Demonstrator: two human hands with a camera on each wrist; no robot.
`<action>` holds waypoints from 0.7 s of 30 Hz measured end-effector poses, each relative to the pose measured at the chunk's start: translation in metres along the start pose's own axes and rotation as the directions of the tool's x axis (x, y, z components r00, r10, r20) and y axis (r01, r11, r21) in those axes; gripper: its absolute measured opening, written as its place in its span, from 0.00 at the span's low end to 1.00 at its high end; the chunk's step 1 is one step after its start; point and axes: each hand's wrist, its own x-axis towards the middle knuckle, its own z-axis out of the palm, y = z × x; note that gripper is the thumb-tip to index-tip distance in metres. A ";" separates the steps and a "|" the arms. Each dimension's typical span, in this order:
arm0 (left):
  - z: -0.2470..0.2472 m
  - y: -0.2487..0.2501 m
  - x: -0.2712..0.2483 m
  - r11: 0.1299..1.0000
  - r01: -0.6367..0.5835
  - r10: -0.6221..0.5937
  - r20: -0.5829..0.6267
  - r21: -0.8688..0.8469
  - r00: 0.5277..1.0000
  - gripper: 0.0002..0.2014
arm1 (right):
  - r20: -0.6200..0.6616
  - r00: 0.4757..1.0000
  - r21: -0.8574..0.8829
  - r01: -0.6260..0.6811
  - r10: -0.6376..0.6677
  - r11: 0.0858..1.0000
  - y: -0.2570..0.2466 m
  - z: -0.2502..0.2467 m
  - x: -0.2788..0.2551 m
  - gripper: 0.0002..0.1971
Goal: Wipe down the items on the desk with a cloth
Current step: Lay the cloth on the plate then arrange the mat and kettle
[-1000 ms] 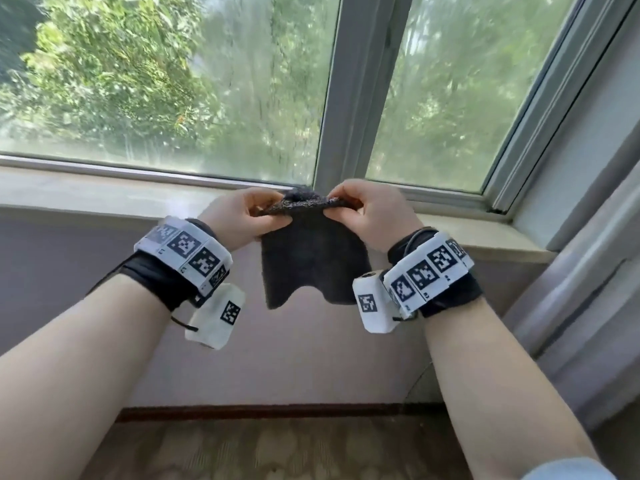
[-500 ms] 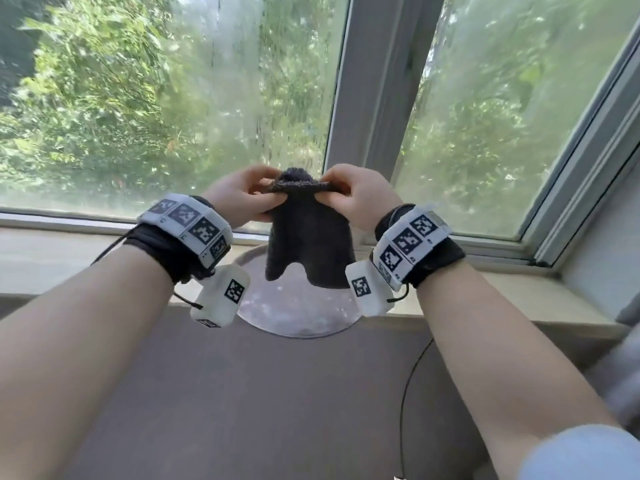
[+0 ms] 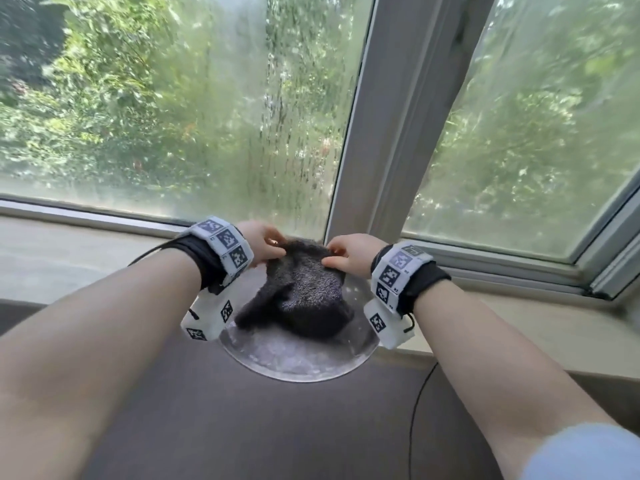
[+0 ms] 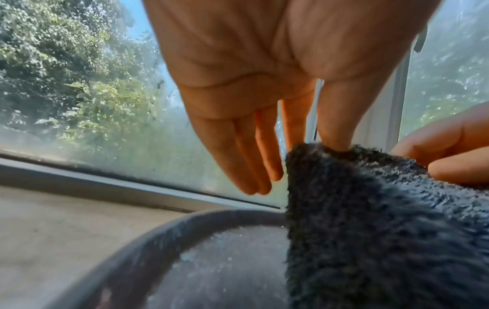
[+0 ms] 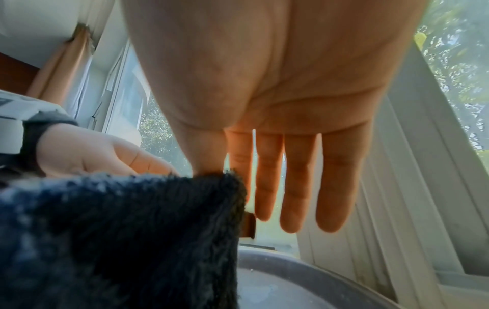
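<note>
A dark grey fluffy cloth hangs from both hands, and its lower part is bunched inside a round metal basin on the windowsill. My left hand pinches the cloth's upper left corner. My right hand pinches the upper right corner. In the left wrist view thumb and forefinger nip the cloth while the other fingers stay straight above the basin's rim. In the right wrist view the thumb clamps the cloth, with the remaining fingers stretched out.
The basin sits half on a pale stone windowsill and juts over its front edge. A streaked window and its grey frame post stand right behind. A thin black cable hangs down the dark wall on the right.
Both hands have carried the cloth forward and down from chest height to the basin. Its lower part, which hung free before, now rests crumpled in the basin.
</note>
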 end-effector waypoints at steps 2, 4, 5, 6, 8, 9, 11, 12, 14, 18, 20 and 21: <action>-0.004 0.001 -0.003 0.998 -0.033 0.034 -0.016 0.059 0.999 0.23 | -0.023 1.000 0.028 -0.002 0.003 1.000 0.003 -0.002 -0.004 0.21; -0.010 0.005 -0.010 0.997 -0.079 0.080 -0.039 0.028 0.996 0.26 | -0.067 0.998 0.059 -0.011 0.015 0.998 0.005 -0.005 -0.014 0.23; -0.012 0.008 -0.015 0.993 -0.115 0.115 -0.054 0.005 0.992 0.27 | -0.092 0.995 0.067 -0.018 0.024 0.998 0.005 -0.006 -0.021 0.23; -0.014 0.011 -0.021 0.988 -0.155 0.154 -0.068 -0.014 0.986 0.28 | -0.119 0.992 0.073 -0.025 0.034 0.997 0.004 -0.006 -0.028 0.24; -0.016 0.019 -0.035 0.967 -0.251 0.248 -0.090 -0.028 0.965 0.29 | -0.172 0.983 0.088 -0.045 0.060 0.995 0.000 -0.006 -0.048 0.25; -0.015 0.023 -0.044 0.952 -0.303 0.298 -0.103 -0.033 0.949 0.30 | -0.203 0.976 0.101 -0.056 0.076 0.993 -0.002 -0.004 -0.061 0.26; -0.008 0.030 -0.063 0.915 -0.396 0.387 -0.112 -0.078 0.915 0.31 | -0.270 0.954 0.152 -0.092 0.130 0.984 -0.009 0.005 -0.092 0.28; -0.003 0.034 -0.073 0.892 -0.437 0.426 -0.108 -0.119 0.898 0.32 | -0.298 0.939 0.182 -0.120 0.171 0.976 -0.012 0.012 -0.110 0.29; 0.013 0.041 -0.092 0.835 -0.512 0.504 -0.095 -0.201 0.859 0.32 | -0.329 0.905 0.222 -0.202 0.268 0.954 -0.022 0.027 -0.151 0.30; 0.060 0.063 -0.133 0.735 -0.614 0.647 0.025 -0.288 0.762 0.30 | -0.309 0.837 0.228 -0.397 0.452 0.889 -0.036 0.061 -0.241 0.30; 0.088 0.076 -0.155 0.688 -0.639 0.699 0.079 -0.345 0.710 0.29 | -0.283 0.802 0.217 -0.481 0.526 0.849 -0.039 0.078 -0.286 0.30; 0.100 0.084 -0.165 0.666 -0.644 0.720 0.102 -0.377 0.686 0.29 | -0.266 0.778 0.224 -0.525 0.570 0.821 -0.039 0.086 -0.308 0.31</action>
